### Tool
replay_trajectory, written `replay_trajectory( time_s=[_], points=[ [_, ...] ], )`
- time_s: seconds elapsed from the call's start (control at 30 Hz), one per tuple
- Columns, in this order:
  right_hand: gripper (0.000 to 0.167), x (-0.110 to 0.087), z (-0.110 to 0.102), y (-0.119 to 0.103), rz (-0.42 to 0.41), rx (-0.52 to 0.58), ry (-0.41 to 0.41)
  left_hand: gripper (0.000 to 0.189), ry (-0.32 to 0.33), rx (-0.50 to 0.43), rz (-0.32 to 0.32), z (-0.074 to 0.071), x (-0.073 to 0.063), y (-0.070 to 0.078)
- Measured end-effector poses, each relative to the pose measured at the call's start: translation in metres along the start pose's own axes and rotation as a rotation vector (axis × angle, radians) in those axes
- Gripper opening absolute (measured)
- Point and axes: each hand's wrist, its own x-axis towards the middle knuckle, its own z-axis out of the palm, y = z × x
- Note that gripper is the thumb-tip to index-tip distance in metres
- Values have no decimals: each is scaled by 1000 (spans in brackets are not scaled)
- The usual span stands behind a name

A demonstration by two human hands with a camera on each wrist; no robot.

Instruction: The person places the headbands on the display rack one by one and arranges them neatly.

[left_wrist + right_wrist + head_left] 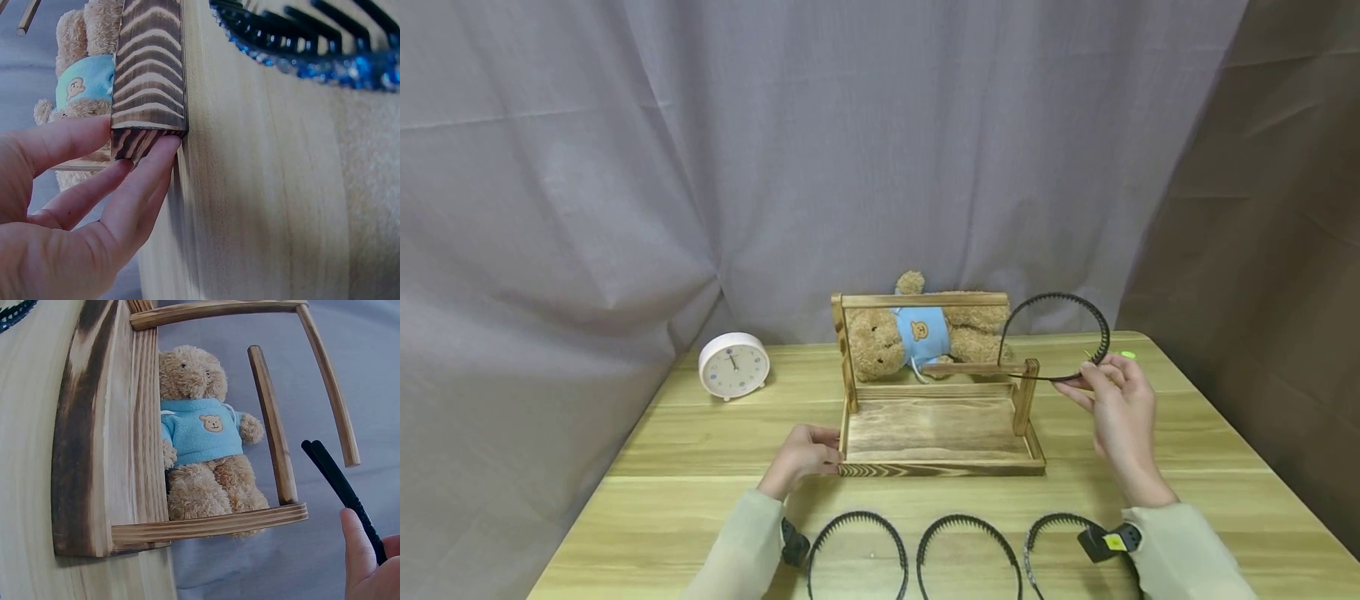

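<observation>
A wooden rack (pixel 940 469) stands mid-table. It has a shallow tray, a tall left post with an upper bar and a short right post with a lower bar. My left hand (pixel 805 457) grips the tray's left front corner, its fingers (pixel 147 178) against the end in the left wrist view. Off the rack's right side, my right hand (pixel 1122 412) pinches a black toothed headband (pixel 1057 296) by its right part. The headband's tips point left, near the lower bar in the head view. In the right wrist view this headband (pixel 340 478) appears apart from both bars.
Three more headbands lie along the front: left (pixel 857 514), middle (pixel 962 518) and right (pixel 1032 542), the last partly behind my wrist camera. Blue stones cover one headband (pixel 300 65). Behind the rack lies a teddy bear (pixel 880 346). A white clock (pixel 733 367) stands left.
</observation>
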Motion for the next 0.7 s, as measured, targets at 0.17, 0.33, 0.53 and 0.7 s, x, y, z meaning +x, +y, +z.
replay_trajectory(
  time_s=[0.17,0.33,0.53,0.7],
  points=[
    [10,3,6,-1,6,-5,21,44,5,-6,3,-1,1,2],
    [10,4,10,0,16,-1,42,43,4,-7,17,0,1,1],
    [10,7,15,1,14,-9,51,43,3,-10,12,0,0,0],
    [10,9,20,3,25,-24,49,42,10,0,17,0,1,-1]
  ],
)
